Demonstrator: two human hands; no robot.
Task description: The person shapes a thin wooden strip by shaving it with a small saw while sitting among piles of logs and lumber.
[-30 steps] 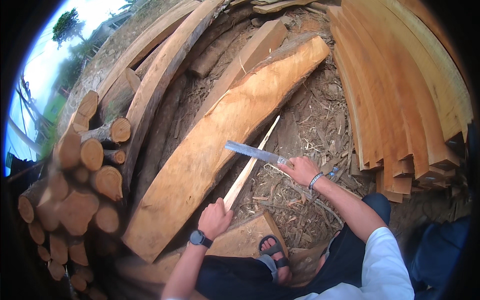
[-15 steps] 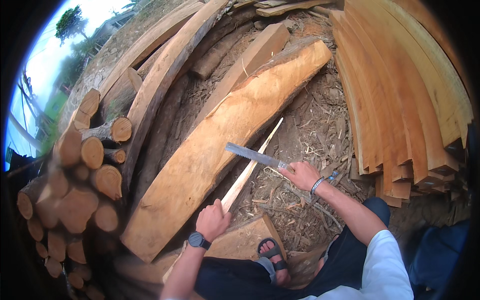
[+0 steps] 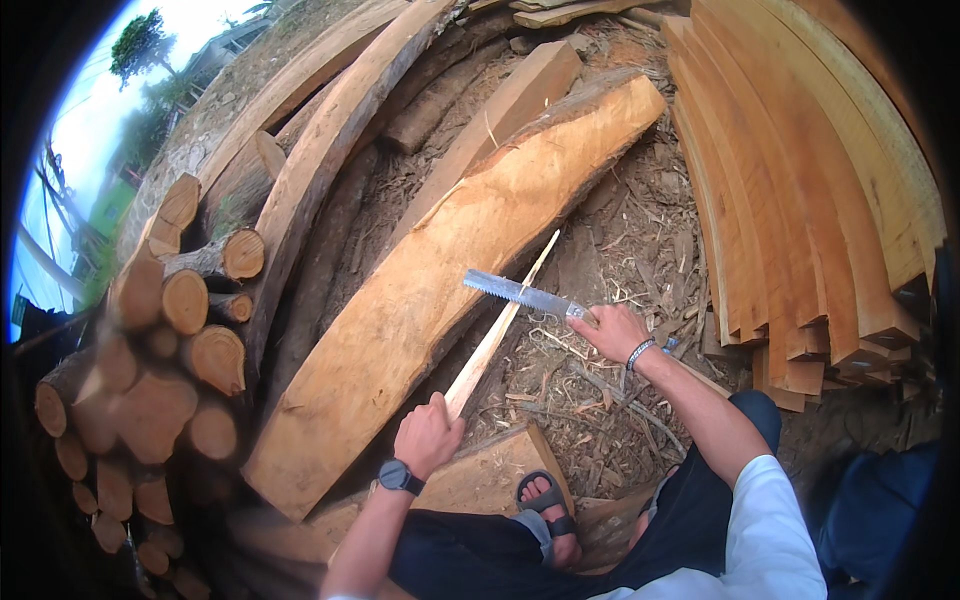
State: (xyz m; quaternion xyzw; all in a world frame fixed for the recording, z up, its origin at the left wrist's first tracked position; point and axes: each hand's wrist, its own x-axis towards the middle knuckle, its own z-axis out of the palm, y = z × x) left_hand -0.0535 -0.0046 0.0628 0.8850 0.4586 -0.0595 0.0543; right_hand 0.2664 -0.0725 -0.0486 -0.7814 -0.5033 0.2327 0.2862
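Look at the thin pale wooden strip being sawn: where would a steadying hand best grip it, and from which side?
Grip the thin pale wooden strip at its near lower end, where the left hand already closes round it, coming from the person's side. That end is free, while the grey-bladed hand saw in the right hand crosses it higher up, so fingers stay away from the teeth.

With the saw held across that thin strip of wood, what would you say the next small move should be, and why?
Probably draw the saw back toward the right hand in a short stroke. Its toothed blade lies across the thin strip, about midway along it, and the left hand grips the strip's near end, so the piece looks steadied. Whether a cut is started cannot be told.
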